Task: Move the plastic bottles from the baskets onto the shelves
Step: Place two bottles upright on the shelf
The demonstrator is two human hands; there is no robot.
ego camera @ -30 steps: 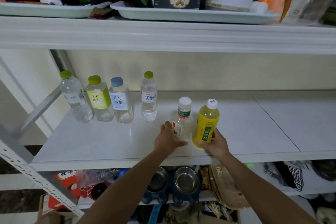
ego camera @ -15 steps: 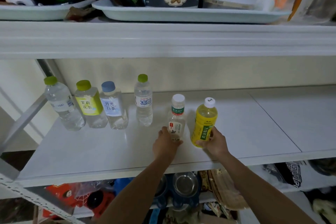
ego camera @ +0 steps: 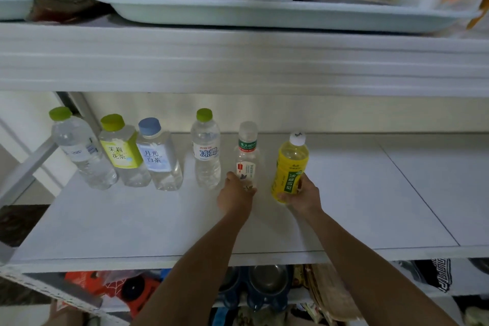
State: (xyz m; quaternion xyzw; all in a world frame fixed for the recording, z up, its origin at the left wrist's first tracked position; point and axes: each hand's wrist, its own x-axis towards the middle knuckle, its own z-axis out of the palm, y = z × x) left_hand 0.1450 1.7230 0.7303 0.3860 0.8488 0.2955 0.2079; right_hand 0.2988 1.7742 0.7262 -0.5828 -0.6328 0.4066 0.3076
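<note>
On the white middle shelf [ego camera: 344, 206] my left hand [ego camera: 236, 194] grips the base of a clear bottle with a white cap and green neck band [ego camera: 247, 153]. My right hand [ego camera: 301, 194] grips a yellow bottle with a white cap [ego camera: 289, 164] just to its right. Both bottles stand upright on the shelf. To their left stands a row of clear bottles: one with a green cap and blue label [ego camera: 205, 151], one with a blue cap [ego camera: 157, 156], one with a yellow-green label [ego camera: 121, 152], and one with a green cap at far left [ego camera: 79, 151].
The upper shelf edge [ego camera: 238, 61] hangs low over the bottles, carrying white trays [ego camera: 264, 14] with jars and tins. A slanted metal brace [ego camera: 23, 169] runs at the left. Below the shelf lie metal bowls [ego camera: 267, 279], bags and red packaging [ego camera: 113, 283].
Both hands have pushed their bottles deeper onto the shelf, toward the row at the back. The camera has moved closer and tilted down a little.
</note>
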